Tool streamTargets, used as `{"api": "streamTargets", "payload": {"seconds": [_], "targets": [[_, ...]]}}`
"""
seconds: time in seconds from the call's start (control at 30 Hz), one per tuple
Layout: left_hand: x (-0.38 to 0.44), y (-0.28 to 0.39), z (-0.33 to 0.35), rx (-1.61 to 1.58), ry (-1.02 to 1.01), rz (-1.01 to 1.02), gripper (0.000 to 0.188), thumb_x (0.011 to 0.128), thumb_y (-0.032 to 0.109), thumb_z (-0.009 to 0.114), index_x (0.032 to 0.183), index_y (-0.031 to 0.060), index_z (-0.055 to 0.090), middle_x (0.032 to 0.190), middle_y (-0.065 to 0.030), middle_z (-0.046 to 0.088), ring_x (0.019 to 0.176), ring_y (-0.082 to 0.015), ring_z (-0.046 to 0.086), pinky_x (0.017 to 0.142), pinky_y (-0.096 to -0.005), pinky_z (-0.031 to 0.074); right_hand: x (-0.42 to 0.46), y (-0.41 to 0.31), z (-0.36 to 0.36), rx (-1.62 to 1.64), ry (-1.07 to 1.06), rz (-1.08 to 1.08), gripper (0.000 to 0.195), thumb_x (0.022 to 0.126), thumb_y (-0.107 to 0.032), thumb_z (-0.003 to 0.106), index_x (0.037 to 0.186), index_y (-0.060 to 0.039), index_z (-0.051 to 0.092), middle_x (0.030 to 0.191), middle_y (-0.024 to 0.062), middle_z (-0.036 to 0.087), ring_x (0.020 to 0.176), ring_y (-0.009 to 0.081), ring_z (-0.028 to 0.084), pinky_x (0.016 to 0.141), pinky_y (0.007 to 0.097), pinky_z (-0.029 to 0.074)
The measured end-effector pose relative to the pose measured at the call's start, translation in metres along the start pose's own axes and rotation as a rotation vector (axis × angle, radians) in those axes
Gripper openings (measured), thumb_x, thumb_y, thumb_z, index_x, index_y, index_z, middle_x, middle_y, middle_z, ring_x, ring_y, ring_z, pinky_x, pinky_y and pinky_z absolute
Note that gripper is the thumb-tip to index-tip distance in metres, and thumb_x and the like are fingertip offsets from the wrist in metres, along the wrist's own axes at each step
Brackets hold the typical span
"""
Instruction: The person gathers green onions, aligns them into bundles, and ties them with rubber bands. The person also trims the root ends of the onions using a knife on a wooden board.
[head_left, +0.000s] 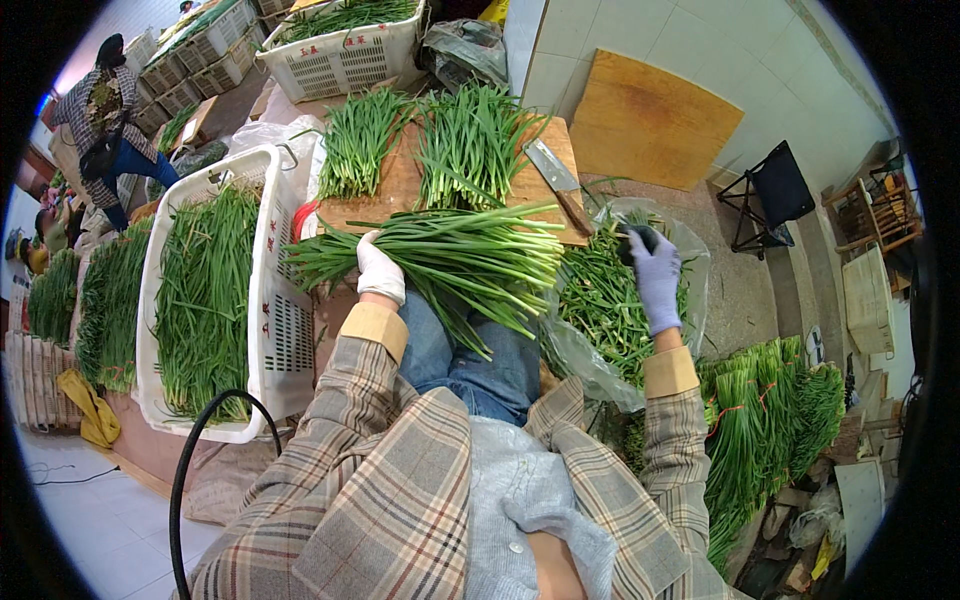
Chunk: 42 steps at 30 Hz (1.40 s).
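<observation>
My left hand (380, 268), in a white glove, grips a loose bunch of garlic chives (480, 251) by its leafy half. The bunch lies sideways above my lap, its pale cut ends pointing right. My right hand (654, 274) wears a lavender glove with a dark palm. It hovers over a clear plastic bag (694, 262) full of chive trimmings (604, 315); its curled fingertips are partly hidden, so whether they pinch anything is unclear. Beyond the bunch, a wooden board (397, 169) carries two piles of chives (364, 146), (465, 150) and a cleaver (553, 169) with a wooden handle.
A white plastic crate (279, 300) of chives (206, 300) stands at my left, another crate (345, 64) behind the board. Tied chive bundles (750, 420) rest at right. A folding stool (772, 195) and a leaning wooden panel (652, 120) stand farther off. Another person (109, 127) bends at far left.
</observation>
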<state>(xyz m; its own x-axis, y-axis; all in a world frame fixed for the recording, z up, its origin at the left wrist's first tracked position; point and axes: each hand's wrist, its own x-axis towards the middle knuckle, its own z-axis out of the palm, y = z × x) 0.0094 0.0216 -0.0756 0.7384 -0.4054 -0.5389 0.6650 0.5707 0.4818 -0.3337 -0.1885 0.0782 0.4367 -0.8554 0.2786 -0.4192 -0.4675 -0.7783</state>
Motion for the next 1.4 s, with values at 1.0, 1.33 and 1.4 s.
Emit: {"api": "streamTargets", "payload": {"seconds": [1.0,1.33,1.4], "targets": [[0.011,0.002,-0.021,0.254,-0.084,-0.085,0.041,0.094,0.024,0.033,0.11,-0.0019,0.061,0.11,-0.0175,0.065,0.101,-0.0321,0.061,0.093,-0.0416,0.047,-0.05,-0.092,0.089,0.017,-0.421,-0.169,0.04,0.086,-0.033,0.066,0.108,0.0004,0.064,0.107,0.0218,0.063,0.102,0.03,0.06,0.085,0.0356,0.047],[0.019,0.003,-0.032,0.227,-0.079,-0.155,0.037,0.093,0.021,0.036,0.106,-0.0027,0.062,0.104,-0.0177,0.066,0.09,-0.0308,0.063,0.084,-0.0409,0.051,-0.041,-0.042,0.028,0.955,-0.529,0.246,0.027,0.095,-0.02,0.052,0.107,0.0009,0.064,0.104,0.0087,0.066,0.095,0.0155,0.061,0.087,0.0269,0.047],[0.025,0.002,-0.037,0.319,-0.133,-0.104,0.038,0.093,0.022,0.037,0.106,-0.0024,0.062,0.103,-0.0176,0.066,0.09,-0.0313,0.063,0.084,-0.0416,0.05,-0.034,-0.018,-0.007,0.99,-0.518,0.241,0.029,0.095,-0.023,0.052,0.108,-0.0001,0.063,0.108,0.0113,0.065,0.099,0.0199,0.062,0.091,0.0309,0.047]]}}
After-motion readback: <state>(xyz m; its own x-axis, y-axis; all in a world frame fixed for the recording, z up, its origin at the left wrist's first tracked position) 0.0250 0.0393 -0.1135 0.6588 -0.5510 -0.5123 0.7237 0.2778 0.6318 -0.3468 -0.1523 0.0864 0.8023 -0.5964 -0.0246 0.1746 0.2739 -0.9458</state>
